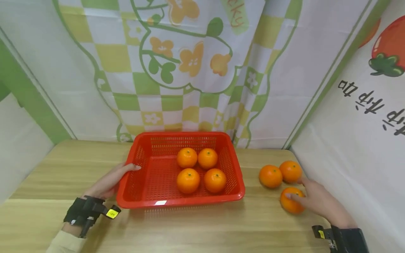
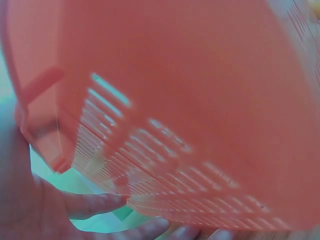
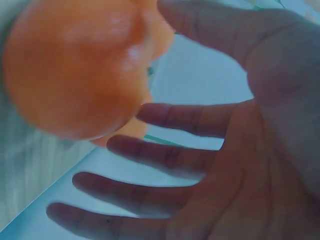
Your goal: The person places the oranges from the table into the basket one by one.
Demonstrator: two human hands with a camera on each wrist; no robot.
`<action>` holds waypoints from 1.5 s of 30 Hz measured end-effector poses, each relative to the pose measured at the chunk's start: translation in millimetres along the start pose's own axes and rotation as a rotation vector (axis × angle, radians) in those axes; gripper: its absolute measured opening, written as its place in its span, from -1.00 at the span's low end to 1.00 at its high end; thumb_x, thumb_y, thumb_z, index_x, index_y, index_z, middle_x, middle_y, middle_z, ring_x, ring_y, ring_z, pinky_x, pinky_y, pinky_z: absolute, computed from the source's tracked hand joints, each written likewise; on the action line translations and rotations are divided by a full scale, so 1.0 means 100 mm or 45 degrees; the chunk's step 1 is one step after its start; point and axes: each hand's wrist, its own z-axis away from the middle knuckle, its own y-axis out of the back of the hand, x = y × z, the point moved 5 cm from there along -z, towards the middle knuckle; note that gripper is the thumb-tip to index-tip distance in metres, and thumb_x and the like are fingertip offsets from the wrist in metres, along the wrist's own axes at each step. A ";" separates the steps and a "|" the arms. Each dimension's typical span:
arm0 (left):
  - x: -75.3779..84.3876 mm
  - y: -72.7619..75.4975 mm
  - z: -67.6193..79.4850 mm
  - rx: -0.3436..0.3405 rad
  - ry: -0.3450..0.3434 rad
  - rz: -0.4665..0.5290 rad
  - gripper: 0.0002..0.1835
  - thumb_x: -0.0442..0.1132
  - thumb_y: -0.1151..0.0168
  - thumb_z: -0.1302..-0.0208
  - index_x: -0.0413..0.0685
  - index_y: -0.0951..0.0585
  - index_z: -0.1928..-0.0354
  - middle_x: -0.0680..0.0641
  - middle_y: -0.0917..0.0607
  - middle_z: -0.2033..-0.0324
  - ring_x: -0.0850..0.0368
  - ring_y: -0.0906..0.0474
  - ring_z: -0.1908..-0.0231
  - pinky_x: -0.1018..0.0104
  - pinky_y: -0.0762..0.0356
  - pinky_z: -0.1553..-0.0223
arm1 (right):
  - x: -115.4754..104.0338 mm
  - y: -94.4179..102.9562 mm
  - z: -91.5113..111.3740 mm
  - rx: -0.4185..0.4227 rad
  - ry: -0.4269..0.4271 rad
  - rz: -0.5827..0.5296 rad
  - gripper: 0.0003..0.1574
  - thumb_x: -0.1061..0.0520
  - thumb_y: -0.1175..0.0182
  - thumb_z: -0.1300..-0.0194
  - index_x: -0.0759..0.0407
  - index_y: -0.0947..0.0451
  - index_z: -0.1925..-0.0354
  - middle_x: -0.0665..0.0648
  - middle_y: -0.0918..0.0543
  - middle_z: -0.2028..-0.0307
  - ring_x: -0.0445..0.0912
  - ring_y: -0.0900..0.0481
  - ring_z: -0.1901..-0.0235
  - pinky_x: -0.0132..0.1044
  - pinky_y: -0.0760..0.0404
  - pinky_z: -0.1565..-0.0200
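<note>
head: high, downward | wrists: close; share basket (image 1: 158, 175) (left), oranges (image 3: 75, 70) (right) with head

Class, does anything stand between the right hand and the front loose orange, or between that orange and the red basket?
Nothing visible separates the right hand from the front orange. Toward the red basket, its right rim stands in the way; the two other loose oranges sit farther back, the left one near that route.
</note>
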 end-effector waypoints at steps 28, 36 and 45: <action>-0.02 -0.04 -0.03 -0.050 -0.048 0.037 -0.46 -0.23 0.18 -0.47 -0.32 0.04 -0.35 -0.53 -0.37 -0.12 -0.49 -0.33 -0.04 -0.29 -0.46 0.09 | 0.16 -0.42 0.02 0.157 0.014 -0.007 0.23 -0.34 -0.48 0.32 0.51 -0.27 -0.03 0.38 -0.53 0.21 0.11 -0.52 0.31 0.09 -0.57 0.32; -0.02 -0.02 0.02 -0.070 -0.056 0.067 -0.47 -0.24 0.20 -0.48 -0.30 0.06 -0.35 -0.53 -0.34 -0.13 -0.49 -0.32 -0.05 -0.31 -0.43 0.07 | 0.15 -0.43 -0.08 0.184 0.024 0.001 0.21 -0.42 -0.44 0.32 0.44 -0.29 0.01 0.30 -0.54 0.26 0.07 -0.51 0.34 0.05 -0.55 0.33; -0.03 0.00 -0.01 -0.063 -0.050 0.040 -0.45 -0.22 0.17 -0.47 -0.31 0.04 -0.35 -0.56 -0.32 -0.14 -0.49 -0.33 -0.04 -0.31 -0.44 0.08 | 0.14 -0.46 -0.05 0.189 -0.033 0.017 0.16 -0.43 -0.39 0.24 0.49 -0.34 0.05 0.27 -0.57 0.33 0.03 -0.51 0.41 0.01 -0.55 0.38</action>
